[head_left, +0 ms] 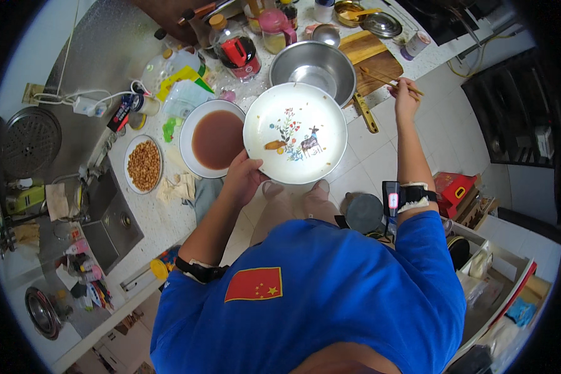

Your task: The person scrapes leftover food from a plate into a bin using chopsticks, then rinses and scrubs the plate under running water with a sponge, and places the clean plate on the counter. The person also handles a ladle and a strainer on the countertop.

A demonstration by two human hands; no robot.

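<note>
My left hand (244, 179) grips the lower left rim of a white plate (265, 118) with a flower and animal print, its thumb over the edge. A small brown piece (275, 144) shows on the plate; I cannot tell if it is food or print. A few tiny crumbs dot its surface. Out to the right, my right hand (406, 100) is closed on a pair of chopsticks (385, 80), whose tips point left over the wooden cutting board (380, 62). Just left of the plate stands a white bowl (189, 146) with reddish-brown liquid (218, 138).
A steel basin (287, 65) sits behind the plate, and a cleaver handle (365, 114) juts over the counter edge. Farther left are a plate of peanuts (144, 165), a cloth (206, 196) and the sink (112, 218). Bottles (237, 53) crowd the back; an open drawer (498, 293) is at right.
</note>
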